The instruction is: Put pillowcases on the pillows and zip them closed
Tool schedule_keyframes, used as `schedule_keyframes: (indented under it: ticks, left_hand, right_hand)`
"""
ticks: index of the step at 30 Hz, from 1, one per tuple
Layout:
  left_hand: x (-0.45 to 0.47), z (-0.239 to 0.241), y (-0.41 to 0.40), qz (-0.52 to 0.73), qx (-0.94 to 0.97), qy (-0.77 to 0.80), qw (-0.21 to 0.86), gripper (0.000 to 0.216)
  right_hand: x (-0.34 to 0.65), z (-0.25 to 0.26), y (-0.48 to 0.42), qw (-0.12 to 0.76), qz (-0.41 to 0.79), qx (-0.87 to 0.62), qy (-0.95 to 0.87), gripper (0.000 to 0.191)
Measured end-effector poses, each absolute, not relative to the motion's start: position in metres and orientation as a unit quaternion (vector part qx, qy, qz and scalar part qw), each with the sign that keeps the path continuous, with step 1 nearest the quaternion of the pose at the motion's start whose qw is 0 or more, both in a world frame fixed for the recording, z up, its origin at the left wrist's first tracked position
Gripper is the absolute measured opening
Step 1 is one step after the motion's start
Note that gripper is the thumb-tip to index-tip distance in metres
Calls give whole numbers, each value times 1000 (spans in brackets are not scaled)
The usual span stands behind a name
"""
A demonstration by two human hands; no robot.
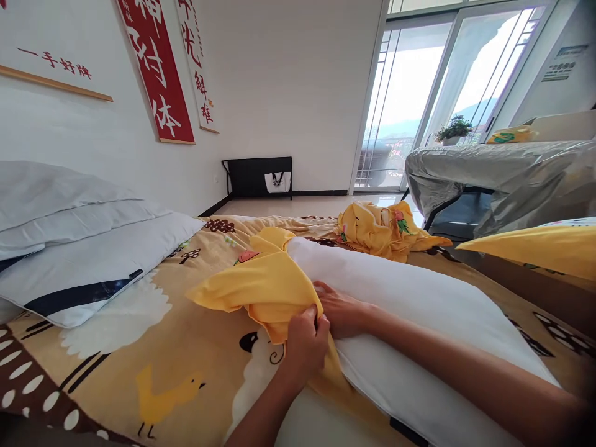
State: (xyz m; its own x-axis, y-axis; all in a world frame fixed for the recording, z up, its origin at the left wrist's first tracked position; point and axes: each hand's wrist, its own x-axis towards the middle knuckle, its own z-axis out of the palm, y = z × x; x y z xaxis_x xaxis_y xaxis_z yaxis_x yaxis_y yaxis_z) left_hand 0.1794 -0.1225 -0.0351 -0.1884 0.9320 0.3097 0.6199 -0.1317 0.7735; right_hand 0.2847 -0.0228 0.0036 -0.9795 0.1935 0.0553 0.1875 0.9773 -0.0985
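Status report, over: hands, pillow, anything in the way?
Left hand: grip closed on edge of yellow pillowcase. Right hand: against white pillow, beside that edge. Pillow: one end under the pillowcase. Nothing visibly in the way.

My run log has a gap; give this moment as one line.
left hand: gripping edge of yellow pillowcase; right hand: against white pillow; pillow: mostly uncovered

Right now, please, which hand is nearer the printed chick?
Left: the left hand grips the cover, right of the chick; the right hand is farther, against the pillow.
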Motion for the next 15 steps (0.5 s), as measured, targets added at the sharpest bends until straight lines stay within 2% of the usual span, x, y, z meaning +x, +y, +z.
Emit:
schedule_keyframes:
  ticks: [5, 8, 11, 15]
  left_hand:
    - [152, -26, -156, 455, 671, 549, 201, 31]
    - [128, -41, -171, 480, 672, 526, 204, 32]
    - [97, -72, -173, 516, 565, 611, 202, 39]
    - [70, -93, -163, 452, 465, 719, 251, 54]
  right_hand:
    - [293, 28, -29, 37, 277, -131, -951, 28]
    - [290, 27, -38, 84, 405, -194, -889, 26]
    - [284, 17, -50, 146, 520, -236, -808, 30]
    - [281, 12, -57, 227, 662, -224, -678, 45]
